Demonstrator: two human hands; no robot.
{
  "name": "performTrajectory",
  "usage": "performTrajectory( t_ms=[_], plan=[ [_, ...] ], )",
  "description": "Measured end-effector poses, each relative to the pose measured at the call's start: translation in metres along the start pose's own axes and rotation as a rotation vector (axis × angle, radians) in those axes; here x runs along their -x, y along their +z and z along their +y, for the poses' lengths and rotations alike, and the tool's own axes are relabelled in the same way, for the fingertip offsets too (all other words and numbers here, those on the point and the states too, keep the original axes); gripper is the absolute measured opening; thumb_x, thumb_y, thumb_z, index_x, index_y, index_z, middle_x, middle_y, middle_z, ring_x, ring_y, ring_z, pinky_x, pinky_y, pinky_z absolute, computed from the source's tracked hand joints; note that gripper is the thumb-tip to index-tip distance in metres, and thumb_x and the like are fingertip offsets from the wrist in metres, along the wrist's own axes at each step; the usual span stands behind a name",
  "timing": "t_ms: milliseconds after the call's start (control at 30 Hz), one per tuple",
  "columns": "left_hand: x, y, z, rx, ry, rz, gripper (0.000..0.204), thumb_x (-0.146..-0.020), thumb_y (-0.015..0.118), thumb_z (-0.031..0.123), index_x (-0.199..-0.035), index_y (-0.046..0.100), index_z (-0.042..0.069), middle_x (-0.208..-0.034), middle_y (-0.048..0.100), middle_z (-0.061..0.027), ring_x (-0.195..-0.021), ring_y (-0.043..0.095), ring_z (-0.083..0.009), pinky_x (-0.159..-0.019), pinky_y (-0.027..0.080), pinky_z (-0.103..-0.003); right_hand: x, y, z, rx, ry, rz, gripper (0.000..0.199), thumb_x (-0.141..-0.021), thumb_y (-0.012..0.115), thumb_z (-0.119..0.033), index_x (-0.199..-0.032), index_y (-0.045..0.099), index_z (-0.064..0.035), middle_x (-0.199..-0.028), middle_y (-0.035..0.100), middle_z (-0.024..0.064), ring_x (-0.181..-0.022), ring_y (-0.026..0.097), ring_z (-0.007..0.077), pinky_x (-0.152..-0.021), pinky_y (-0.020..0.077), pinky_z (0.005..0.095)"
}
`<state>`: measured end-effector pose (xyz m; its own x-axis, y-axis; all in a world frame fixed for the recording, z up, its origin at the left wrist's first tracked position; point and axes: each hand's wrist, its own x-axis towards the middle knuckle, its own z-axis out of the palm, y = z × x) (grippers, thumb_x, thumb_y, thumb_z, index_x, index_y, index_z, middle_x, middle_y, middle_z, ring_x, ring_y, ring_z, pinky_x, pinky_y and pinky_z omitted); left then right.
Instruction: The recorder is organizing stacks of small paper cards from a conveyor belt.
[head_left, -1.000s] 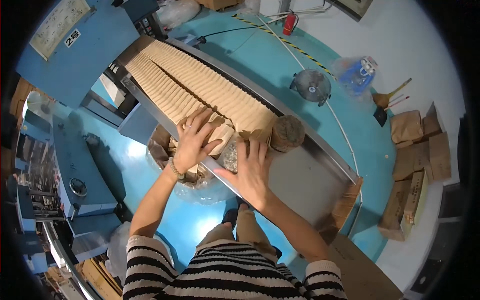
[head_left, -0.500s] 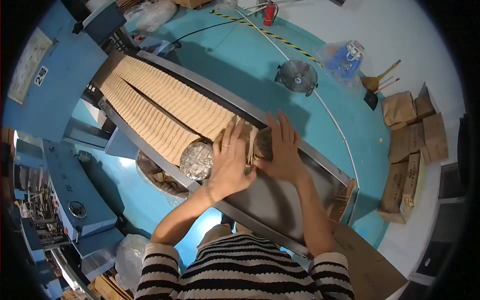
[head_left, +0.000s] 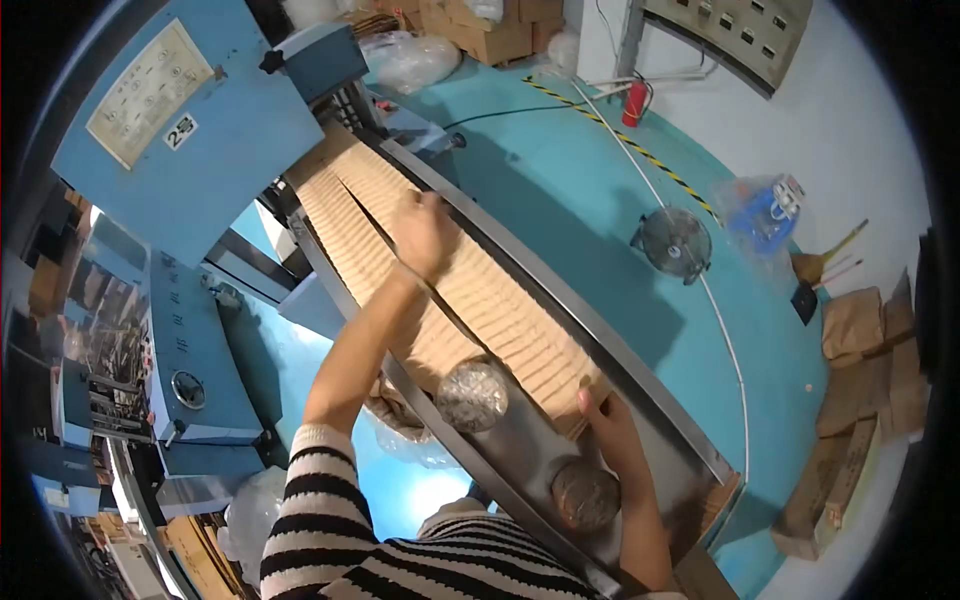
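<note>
Head view: two pleated tan rows [head_left: 500, 320] lie along the metal surface [head_left: 530, 450]. The left hand [head_left: 423, 235], curled, is over the right one, the right hand [head_left: 615, 430] bent at its near end; I cannot tell if either grips. The rows look light, soft, prone to splaying: best pressed together from both ends

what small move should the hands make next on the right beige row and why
I'd probably hold the right hand at the near end of the right beige row and ease the left hand toward it: both hands are at that row, and the loose round block stands apart from its end, so it seems to offer no support.
</note>
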<state>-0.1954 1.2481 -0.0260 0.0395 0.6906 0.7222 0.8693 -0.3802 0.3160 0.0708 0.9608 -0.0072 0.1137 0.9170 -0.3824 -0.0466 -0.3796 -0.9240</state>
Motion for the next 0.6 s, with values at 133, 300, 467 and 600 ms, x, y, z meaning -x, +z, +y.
performTrajectory(
  t_ms=[133,300,467,600],
  plan=[
    [-0.014,0.009,-0.116,-0.126,-0.203,-0.106,0.019,-0.092,0.059,0.017,-0.105,0.07,0.012,-0.102,0.06,-0.0201,-0.085,0.064,-0.0402,-0.075,0.054,-0.047,-0.004,0.003,0.016,-0.078,0.031,-0.042,0.067,-0.092,0.072,-0.04,-0.135,0.05,0.0069,-0.126,0.06,0.0138,-0.114,0.057,0.019,-0.097,0.0453,0.0328],
    [-0.014,0.01,-0.101,-0.144,-0.222,-0.174,0.02,-0.092,0.062,0.021,-0.107,0.074,0.013,-0.096,0.065,-0.0162,-0.083,0.066,-0.0357,-0.073,0.054,-0.045,-0.01,-0.003,0.023,-0.061,0.04,-0.03,0.066,-0.093,0.071,-0.04,-0.135,0.05,0.0061,-0.127,0.061,0.0124,-0.114,0.057,0.0177,-0.098,0.0449,0.0321],
    [-0.016,0.001,-0.093,-0.038,-0.258,-0.269,0.03,-0.09,0.065,0.043,-0.101,0.074,0.016,-0.096,0.066,-0.0146,-0.083,0.067,-0.0356,-0.072,0.055,-0.044,-0.015,0.004,0.018,0.036,-0.017,0.031,0.071,-0.087,0.075,-0.046,-0.127,0.053,0.0084,-0.116,0.064,0.018,-0.104,0.063,0.0224,-0.087,0.051,0.0347],
    [-0.021,0.0,-0.089,-0.111,-0.173,-0.335,0.04,-0.087,0.067,0.051,-0.102,0.072,0.014,-0.097,0.066,-0.0152,-0.084,0.067,-0.0364,-0.071,0.055,-0.046,-0.023,0.007,0.025,0.152,-0.112,0.07,0.072,-0.086,0.074,-0.047,-0.126,0.053,0.0092,-0.114,0.065,0.0184,-0.104,0.064,0.0231,-0.086,0.0513,0.035]
  ],
)
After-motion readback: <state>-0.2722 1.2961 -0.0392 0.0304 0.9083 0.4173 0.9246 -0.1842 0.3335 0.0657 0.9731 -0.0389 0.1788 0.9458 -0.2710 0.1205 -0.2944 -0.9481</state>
